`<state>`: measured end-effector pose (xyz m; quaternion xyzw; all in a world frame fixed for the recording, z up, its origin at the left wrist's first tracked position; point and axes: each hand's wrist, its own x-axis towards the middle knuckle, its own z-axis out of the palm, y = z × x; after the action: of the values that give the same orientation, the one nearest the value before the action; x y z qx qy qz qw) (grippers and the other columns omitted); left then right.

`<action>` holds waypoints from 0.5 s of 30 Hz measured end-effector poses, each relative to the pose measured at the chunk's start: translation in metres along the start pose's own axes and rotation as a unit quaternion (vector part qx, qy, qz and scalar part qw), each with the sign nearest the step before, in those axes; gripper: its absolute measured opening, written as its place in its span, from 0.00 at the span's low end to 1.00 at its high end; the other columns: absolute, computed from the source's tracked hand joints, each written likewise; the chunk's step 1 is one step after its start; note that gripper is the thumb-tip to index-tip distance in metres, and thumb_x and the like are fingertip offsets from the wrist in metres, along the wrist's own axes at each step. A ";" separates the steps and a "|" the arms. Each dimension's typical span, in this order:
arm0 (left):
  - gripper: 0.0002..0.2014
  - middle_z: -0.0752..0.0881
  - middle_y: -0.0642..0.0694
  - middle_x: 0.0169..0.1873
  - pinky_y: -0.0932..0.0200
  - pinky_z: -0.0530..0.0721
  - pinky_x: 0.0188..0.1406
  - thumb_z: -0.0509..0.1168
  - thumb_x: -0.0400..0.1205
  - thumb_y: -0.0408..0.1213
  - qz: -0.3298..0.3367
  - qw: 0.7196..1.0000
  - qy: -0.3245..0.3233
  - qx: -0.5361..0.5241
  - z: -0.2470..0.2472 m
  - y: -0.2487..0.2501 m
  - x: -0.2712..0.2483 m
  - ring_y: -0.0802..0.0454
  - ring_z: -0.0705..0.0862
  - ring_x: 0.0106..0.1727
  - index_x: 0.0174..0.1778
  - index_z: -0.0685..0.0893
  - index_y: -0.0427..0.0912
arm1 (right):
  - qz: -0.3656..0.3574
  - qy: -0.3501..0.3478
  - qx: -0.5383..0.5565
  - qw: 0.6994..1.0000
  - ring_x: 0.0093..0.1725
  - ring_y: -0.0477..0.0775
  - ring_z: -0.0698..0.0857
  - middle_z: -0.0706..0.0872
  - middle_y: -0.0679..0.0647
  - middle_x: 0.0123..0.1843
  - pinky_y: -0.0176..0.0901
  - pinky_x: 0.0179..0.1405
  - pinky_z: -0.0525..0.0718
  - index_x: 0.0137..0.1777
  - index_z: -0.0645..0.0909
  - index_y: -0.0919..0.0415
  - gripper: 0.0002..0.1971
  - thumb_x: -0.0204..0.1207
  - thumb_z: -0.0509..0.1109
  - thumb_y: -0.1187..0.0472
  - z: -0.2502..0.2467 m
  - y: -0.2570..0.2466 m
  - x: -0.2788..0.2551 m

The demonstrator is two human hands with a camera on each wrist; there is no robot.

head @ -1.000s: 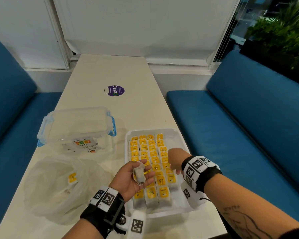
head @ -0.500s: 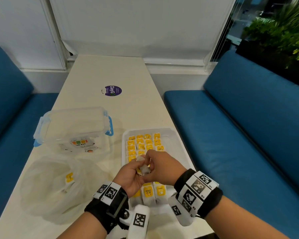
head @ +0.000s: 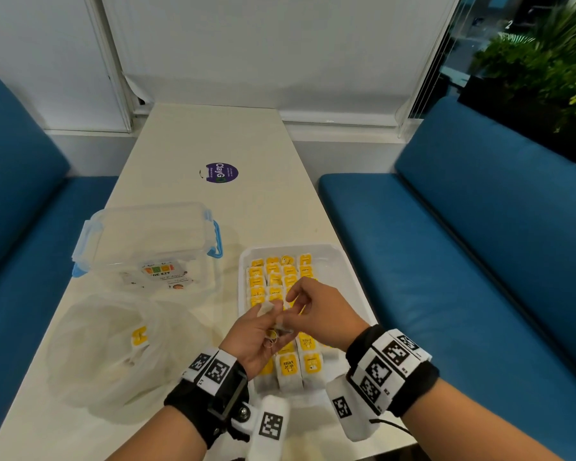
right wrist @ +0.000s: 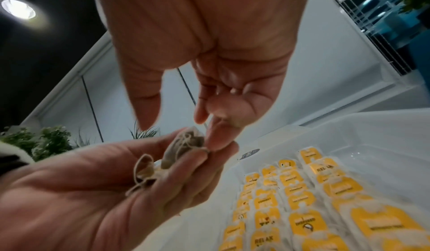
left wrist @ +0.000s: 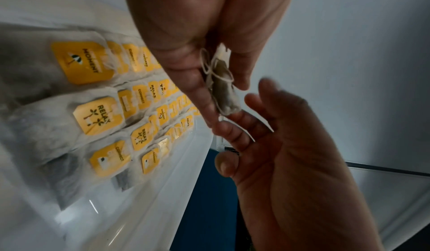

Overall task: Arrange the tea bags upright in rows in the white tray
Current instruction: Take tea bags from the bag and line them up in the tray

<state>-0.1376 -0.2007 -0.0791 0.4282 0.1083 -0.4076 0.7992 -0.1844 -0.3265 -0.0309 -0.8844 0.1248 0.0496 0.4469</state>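
Tags [left wrist: 97, 116] read RELAX, MOMENT, CONNECT (sticker [head: 222, 173] says ClayGo).

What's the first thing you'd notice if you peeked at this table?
Probably the white tray near the table's front edge, packed with rows of tea bags with bright yellow tags. Right above it, the left hand pinches one loose tea bag with its string tangled around it, while the right hand reaches its fingers toward it. To the left lie a crinkly plastic bag and a clear box with blue clips.
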 end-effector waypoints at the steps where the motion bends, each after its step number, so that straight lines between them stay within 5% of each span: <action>1: 0.11 0.89 0.39 0.44 0.61 0.87 0.26 0.61 0.83 0.34 0.000 1.000 -0.007 0.001 0.000 0.000 0.000 0.49 0.89 0.35 0.60 0.79 0.37 | -0.009 -0.020 -0.022 1.000 0.32 0.41 0.78 0.82 0.47 0.43 0.33 0.31 0.78 0.47 0.76 0.48 0.17 0.64 0.80 0.58 0.002 0.000 -0.001; 3: 0.11 0.91 0.40 0.39 0.61 0.86 0.24 0.58 0.85 0.34 0.002 1.000 -0.019 -0.006 0.001 0.001 -0.003 0.49 0.90 0.34 0.59 0.80 0.36 | -0.029 -0.043 -0.101 0.994 0.36 0.42 0.77 0.82 0.47 0.48 0.38 0.37 0.80 0.52 0.77 0.48 0.20 0.63 0.80 0.58 0.005 0.002 0.000; 6: 0.13 0.90 0.38 0.38 0.57 0.88 0.27 0.56 0.86 0.37 -0.001 1.000 -0.018 0.000 0.001 0.000 -0.005 0.46 0.89 0.35 0.58 0.79 0.32 | -0.039 -0.018 -0.155 0.987 0.42 0.45 0.78 0.80 0.47 0.46 0.42 0.45 0.80 0.54 0.81 0.55 0.12 0.70 0.74 0.59 0.003 0.005 0.002; 10: 0.16 0.87 0.39 0.47 0.59 0.89 0.31 0.60 0.83 0.45 -0.009 0.998 -0.013 0.063 -0.002 -0.001 -0.006 0.45 0.90 0.38 0.59 0.79 0.35 | 0.021 -0.024 -0.060 0.998 0.30 0.42 0.75 0.78 0.47 0.33 0.31 0.28 0.74 0.46 0.83 0.58 0.04 0.73 0.70 0.64 -0.007 0.003 0.005; 12: 0.14 0.88 0.42 0.43 0.62 0.87 0.29 0.62 0.81 0.46 -0.009 0.994 -0.007 0.113 -0.002 0.000 -0.007 0.49 0.88 0.35 0.52 0.82 0.39 | 0.065 -0.075 -0.001 0.995 0.22 0.44 0.73 0.78 0.52 0.28 0.33 0.19 0.71 0.43 0.81 0.58 0.03 0.73 0.69 0.66 -0.015 0.000 0.004; 15: 0.06 0.85 0.46 0.33 0.66 0.81 0.23 0.67 0.79 0.40 -0.009 0.987 -0.014 0.157 -0.002 0.000 -0.007 0.55 0.84 0.28 0.45 0.82 0.41 | 0.081 -0.111 0.026 0.990 0.16 0.44 0.70 0.77 0.54 0.26 0.35 0.16 0.70 0.50 0.78 0.59 0.11 0.70 0.72 0.69 -0.022 -0.003 0.005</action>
<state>-0.1415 -0.1953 -0.0769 0.5415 0.0354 -0.4323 0.7202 -0.1790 -0.3436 -0.0163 -0.8484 0.1469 0.1807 0.4754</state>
